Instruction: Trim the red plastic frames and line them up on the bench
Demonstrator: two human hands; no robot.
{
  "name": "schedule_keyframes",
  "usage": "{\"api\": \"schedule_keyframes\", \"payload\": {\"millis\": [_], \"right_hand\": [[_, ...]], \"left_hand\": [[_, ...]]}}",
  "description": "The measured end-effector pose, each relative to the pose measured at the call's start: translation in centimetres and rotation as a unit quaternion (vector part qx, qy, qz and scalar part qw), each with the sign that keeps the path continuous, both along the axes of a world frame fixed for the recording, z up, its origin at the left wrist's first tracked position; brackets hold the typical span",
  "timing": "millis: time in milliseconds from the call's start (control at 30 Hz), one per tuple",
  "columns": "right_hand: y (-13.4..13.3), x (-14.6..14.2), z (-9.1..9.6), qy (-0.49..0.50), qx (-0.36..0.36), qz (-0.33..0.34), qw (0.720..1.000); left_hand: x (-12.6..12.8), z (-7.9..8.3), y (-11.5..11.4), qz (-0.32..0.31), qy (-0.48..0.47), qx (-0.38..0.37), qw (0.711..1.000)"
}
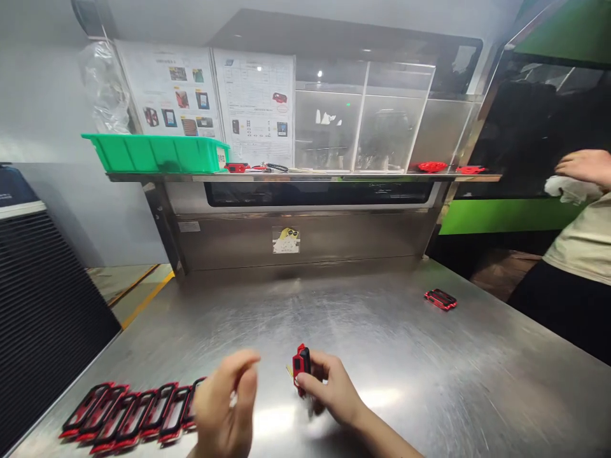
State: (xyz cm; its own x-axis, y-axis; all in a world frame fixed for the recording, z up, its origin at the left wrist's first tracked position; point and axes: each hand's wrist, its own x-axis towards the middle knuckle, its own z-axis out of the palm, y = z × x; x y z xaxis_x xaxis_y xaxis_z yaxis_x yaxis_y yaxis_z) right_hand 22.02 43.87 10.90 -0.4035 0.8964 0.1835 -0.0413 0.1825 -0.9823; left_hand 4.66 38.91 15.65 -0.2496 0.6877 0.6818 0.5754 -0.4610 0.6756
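My right hand (331, 388) is shut on a red-and-black rectangular case (300, 366), holding it upright above the steel table (382, 356), with a small yellow piece (289, 370) showing at its left side. My left hand (224, 401) is blurred just to the left, its fingers drawn together with nothing clearly in them. It partly covers the end of a row of several similar red-and-black frames (128, 413) lying side by side at the lower left. Another red-and-black case (440, 299) lies alone on the table further right.
A steel shelf (305, 177) runs along the table's back, bearing a green plastic tray (155, 154) and small red parts (432, 166). Printed sheets (252, 108) hang above it. A co-worker (580, 242) stands at the right, one hand (582, 166) raised beside a white cloth (570, 189).
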Motion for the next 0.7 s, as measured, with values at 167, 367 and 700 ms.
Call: {"api": "schedule_keyframes", "payload": {"millis": [167, 367, 700], "right_hand": [[0.3, 0.0, -0.6, 0.044, -0.066, 0.032, 0.996], [-0.3, -0.1, 0.0, 0.047, -0.083, 0.079, 0.992], [-1.2, -0.5, -1.1, -0.1, 0.114, -0.104, 0.983]], "left_hand": [[2.8, -2.9, 3.0, -0.108, -0.069, -0.196, 0.972], [3.9, -4.5, 1.6, -0.156, -0.168, -0.247, 0.942], [4.1, -4.1, 0.9, -0.181, -0.194, -0.253, 0.93]]}}
